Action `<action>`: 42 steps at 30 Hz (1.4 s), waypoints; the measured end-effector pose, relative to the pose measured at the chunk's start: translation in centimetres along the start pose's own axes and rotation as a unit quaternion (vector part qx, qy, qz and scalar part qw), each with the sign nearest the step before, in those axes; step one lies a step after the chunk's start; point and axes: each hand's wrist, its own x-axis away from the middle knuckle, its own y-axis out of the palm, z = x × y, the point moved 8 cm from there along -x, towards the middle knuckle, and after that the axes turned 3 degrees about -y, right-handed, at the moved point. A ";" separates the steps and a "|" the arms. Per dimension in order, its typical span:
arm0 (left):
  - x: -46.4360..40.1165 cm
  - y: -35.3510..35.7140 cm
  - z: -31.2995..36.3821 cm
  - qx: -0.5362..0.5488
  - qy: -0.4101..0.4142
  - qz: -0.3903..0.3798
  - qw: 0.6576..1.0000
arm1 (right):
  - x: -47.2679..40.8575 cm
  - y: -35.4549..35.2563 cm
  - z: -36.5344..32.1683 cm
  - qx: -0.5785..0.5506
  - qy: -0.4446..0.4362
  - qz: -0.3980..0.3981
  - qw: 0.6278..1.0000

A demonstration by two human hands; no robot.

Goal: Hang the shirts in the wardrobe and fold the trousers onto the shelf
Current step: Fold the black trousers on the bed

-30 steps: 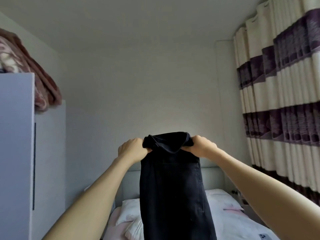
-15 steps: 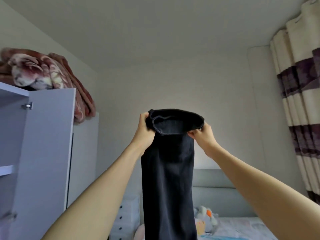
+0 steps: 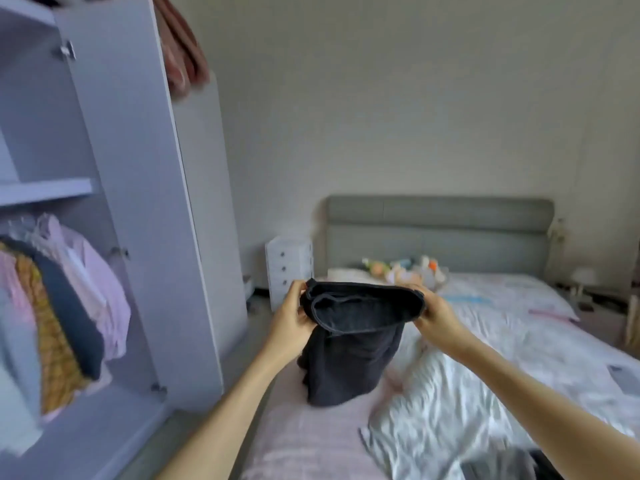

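Note:
Dark trousers (image 3: pixel 353 344) hang doubled over from both my hands above the bed (image 3: pixel 485 358), their lower end resting on the pink sheet. My left hand (image 3: pixel 289 315) grips the left end of the fold and my right hand (image 3: pixel 434 311) grips the right end. The open wardrobe (image 3: pixel 114 202) stands at the left, with a shelf (image 3: pixel 45 190) above a row of hung shirts (image 3: pixel 62 299).
The wardrobe door (image 3: pixel 138 188) stands open between the wardrobe and the bed. A white drawer unit (image 3: pixel 289 268) sits by the grey headboard (image 3: pixel 440 233). Soft toys (image 3: pixel 405 268) lie near the pillows. A crumpled white quilt (image 3: pixel 467 386) covers the bed's right side. A blanket (image 3: pixel 183 53) hangs off the wardrobe top.
My view has dropped from the ceiling and wall to the bed and wardrobe. Both hands have come down with the trousers, whose lower end now rests on the bed.

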 end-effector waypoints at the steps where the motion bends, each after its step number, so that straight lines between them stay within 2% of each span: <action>1: 1.2 0.6 -1.1 0.001 -0.006 -0.008 1.000 | 1.5 0.6 0.5 -0.002 0.004 -0.019 1.000; 5: 10.4 4.7 -9.1 -0.034 -0.099 -0.066 0.992 | 12.6 4.6 5.1 0.009 0.083 -0.131 0.988; 8: 18.1 8.1 -14.0 -0.084 -0.165 -0.150 0.971 | 22.0 7.6 8.5 0.051 0.160 -0.224 0.960; 10: 23.4 10.4 -16.2 -0.095 -0.208 -0.200 0.953 | 28.2 9.0 9.6 0.093 0.168 -0.270 0.944; 15: 34.5 13.5 -19.0 -0.146 -0.292 -0.209 0.922 | 39.6 11.3 10.0 0.080 0.155 -0.340 0.924; 18: 41.0 15.3 -20.8 -0.234 -0.336 -0.214 0.887 | 46.0 12.1 10.7 0.050 0.171 -0.365 0.914; 21: 47.0 17.8 -21.6 -0.300 -0.339 -0.257 0.854 | 52.6 12.8 11.0 0.043 0.176 -0.408 0.895; 26: 55.1 21.0 -22.4 -0.251 -0.424 -0.367 0.789 | 61.3 13.3 11.0 0.025 0.227 -0.501 0.835; 28: 56.2 21.4 -22.8 -0.212 -0.461 -0.363 0.781 | 63.0 13.1 11.5 -0.003 0.293 -0.492 0.820; 32: 53.8 20.6 -24.9 -0.199 -0.481 -0.301 0.799 | 61.2 13.8 13.6 -0.009 0.398 -0.421 0.815; 37: 47.5 20.0 -30.6 -0.163 -0.493 -0.162 0.839 | 55.0 16.7 17.2 0.024 0.453 -0.288 0.843; 39: 45.0 20.5 -33.3 -0.151 -0.485 -0.124 0.852 | 52.7 18.3 18.5 0.036 0.456 -0.224 0.861; 42: 42.9 21.5 -36.9 -0.135 -0.481 -0.104 0.860 | 50.0 20.9 19.7 0.139 0.370 -0.231 0.889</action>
